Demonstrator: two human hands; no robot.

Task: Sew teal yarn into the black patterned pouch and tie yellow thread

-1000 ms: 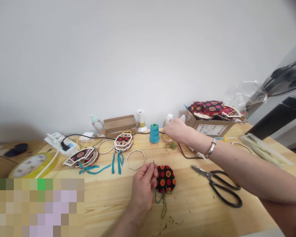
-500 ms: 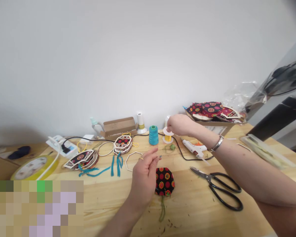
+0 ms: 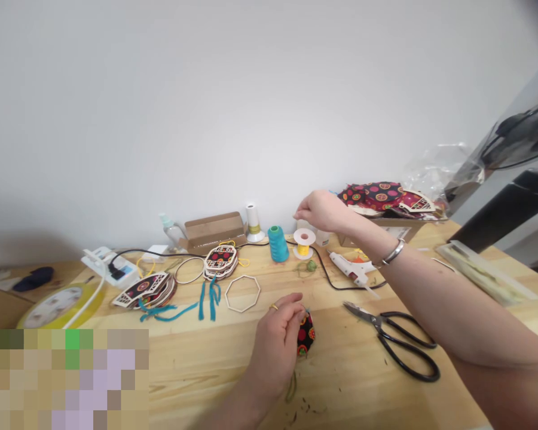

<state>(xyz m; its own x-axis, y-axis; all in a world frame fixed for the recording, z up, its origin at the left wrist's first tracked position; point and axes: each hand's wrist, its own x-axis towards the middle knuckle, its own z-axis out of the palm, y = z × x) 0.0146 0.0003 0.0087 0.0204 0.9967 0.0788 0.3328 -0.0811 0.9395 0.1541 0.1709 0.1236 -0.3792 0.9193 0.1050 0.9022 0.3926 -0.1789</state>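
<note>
My left hand (image 3: pixel 278 337) covers the left part of a round black, red and orange patterned fabric piece (image 3: pixel 306 335). Its thumb and fingers are pressed together at the piece's upper edge; what they pinch is too small to tell. A green cord (image 3: pixel 291 387) hangs from below the piece. Raised above and behind the white spool of yellow thread (image 3: pixel 303 237) is my right hand (image 3: pixel 319 210), its fingers pinched; no thread between them can be made out. A teal thread cone (image 3: pixel 278 245) stands left of the spool.
Black-handled scissors (image 3: pixel 376 322) lie right of centre, below a white glue gun (image 3: pixel 352 267) and its black cable. Leftward are an octagonal ring (image 3: pixel 242 294), stacked ornaments (image 3: pixel 221 261), a power strip (image 3: pixel 112 267) and yellow tape (image 3: pixel 63 304). A fabric-filled box (image 3: pixel 385 230) stands back right.
My right hand has risen up and slightly left, away from the yellow spool, which now shows fully. My left hand has moved right and down, hiding more of the fabric piece and uncovering the octagonal ring.
</note>
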